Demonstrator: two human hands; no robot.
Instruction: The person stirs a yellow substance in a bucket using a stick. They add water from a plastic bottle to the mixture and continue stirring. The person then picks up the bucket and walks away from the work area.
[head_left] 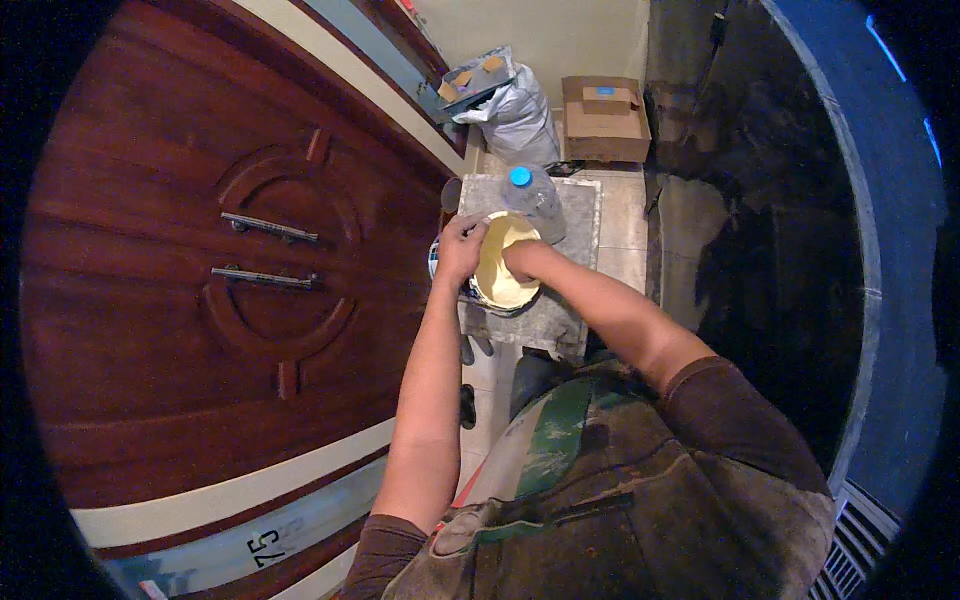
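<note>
A tilted tub (505,230) with a pale yellow inside and creamy material sits on a stained grey square surface (575,315). My left hand (462,245) is closed on the tub's left rim. My right hand (522,260) reaches into the tub, its fingers hidden inside. Just behind the tub stands a large clear plastic bottle (535,205) with a blue cap. A small grey cylindrical object (450,195) is at the surface's far left corner.
Dark red wooden double doors (130,250) line the left. A dark glossy surface (750,220) runs along the right. At the back are a white sack (525,130) topped with a tray (475,80) and an open cardboard box (610,130).
</note>
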